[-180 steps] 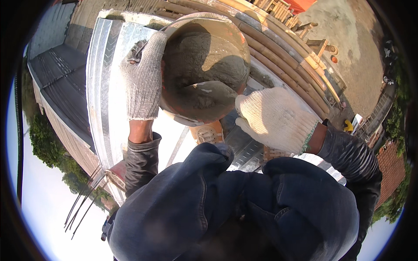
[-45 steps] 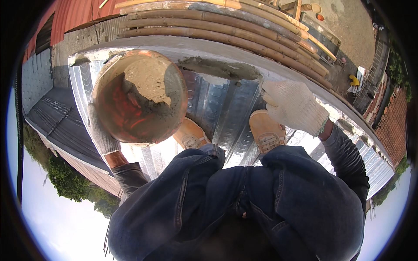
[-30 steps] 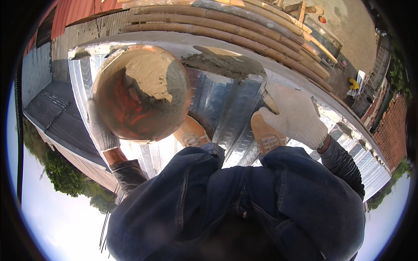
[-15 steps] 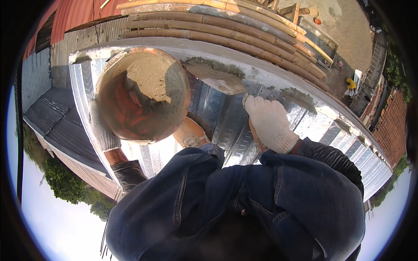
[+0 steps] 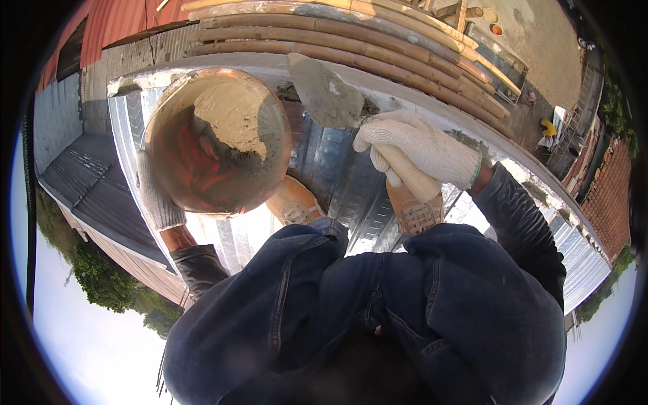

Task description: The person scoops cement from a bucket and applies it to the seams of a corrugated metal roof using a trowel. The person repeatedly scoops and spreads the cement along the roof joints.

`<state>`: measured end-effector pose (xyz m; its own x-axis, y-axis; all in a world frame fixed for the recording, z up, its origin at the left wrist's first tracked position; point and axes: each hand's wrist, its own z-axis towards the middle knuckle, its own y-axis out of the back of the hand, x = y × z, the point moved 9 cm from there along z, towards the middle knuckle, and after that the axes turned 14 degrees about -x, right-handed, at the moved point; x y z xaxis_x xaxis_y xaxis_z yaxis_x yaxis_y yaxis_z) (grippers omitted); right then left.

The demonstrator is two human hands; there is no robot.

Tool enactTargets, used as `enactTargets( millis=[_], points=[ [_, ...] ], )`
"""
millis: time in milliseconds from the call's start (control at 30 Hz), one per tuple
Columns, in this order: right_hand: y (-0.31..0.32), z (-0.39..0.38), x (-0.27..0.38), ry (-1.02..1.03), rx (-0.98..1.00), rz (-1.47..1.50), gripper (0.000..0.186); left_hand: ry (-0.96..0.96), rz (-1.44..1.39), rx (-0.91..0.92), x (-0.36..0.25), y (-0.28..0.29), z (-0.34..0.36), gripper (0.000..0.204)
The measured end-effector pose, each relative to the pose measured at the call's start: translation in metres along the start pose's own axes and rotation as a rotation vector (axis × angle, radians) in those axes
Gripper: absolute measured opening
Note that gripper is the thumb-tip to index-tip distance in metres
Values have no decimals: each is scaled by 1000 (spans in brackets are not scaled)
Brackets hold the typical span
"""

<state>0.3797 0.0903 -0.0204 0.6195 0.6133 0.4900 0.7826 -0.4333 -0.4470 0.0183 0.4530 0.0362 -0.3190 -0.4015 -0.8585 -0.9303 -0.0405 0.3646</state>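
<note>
A round bucket (image 5: 152, 145) of wet grey mortar (image 5: 233, 118) tilts toward me on the left, its reddish inner wall showing through a smear. My left hand (image 5: 158, 192), in a white knit glove, holds the bucket by its outer left side; some of its fingers are hidden. My gloved right hand (image 5: 425, 148) is closed round the pale handle of a trowel (image 5: 327, 94). The mortar-smeared blade points up and left, over the concrete ledge (image 5: 398, 104), just right of the bucket.
Ribbed metal sheeting (image 5: 344, 175) lies under my tan shoes (image 5: 293, 202). Beyond the ledge runs a row of bamboo poles (image 5: 351, 50). Far below at the right, a person in yellow (image 5: 547, 128) is near a ladder-like frame. A red corrugated roof (image 5: 121, 27) stands at the upper left.
My right hand has turned and lifted slightly, swinging the trowel blade up and left, off the ledge's near side. The left hand and bucket have barely moved.
</note>
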Motion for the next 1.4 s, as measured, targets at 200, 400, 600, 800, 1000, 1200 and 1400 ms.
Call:
enactTargets(
  millis=[200, 400, 600, 800, 1000, 1200, 1400],
  points=[
    [4, -20, -16, -127, -54, -251, 50, 15, -62, 33, 9, 10, 11, 56],
    [34, -101, 3, -413, 74, -641, 32, 12, -50, -24, -5, 4, -14, 55],
    [37, -76, 53, 571, -414, -1257, 34, -14, -32, -2, -3, 3, -4, 54],
    [19, -31, 54, 694, -513, -1411, 30, 22, -75, 43, 0, -3, -3, 58],
    [-11, -9, 28, 896, -503, -1533, 30, 13, -52, 24, -8, -5, -10, 60],
    [-43, -9, 10, 596, -404, -1667, 36, 61, -42, 28, -6, 1, -8, 58],
    [-31, -40, 7, 578, -370, -1636, 39, 21, -56, 69, 6, 7, 7, 58]
  ],
)
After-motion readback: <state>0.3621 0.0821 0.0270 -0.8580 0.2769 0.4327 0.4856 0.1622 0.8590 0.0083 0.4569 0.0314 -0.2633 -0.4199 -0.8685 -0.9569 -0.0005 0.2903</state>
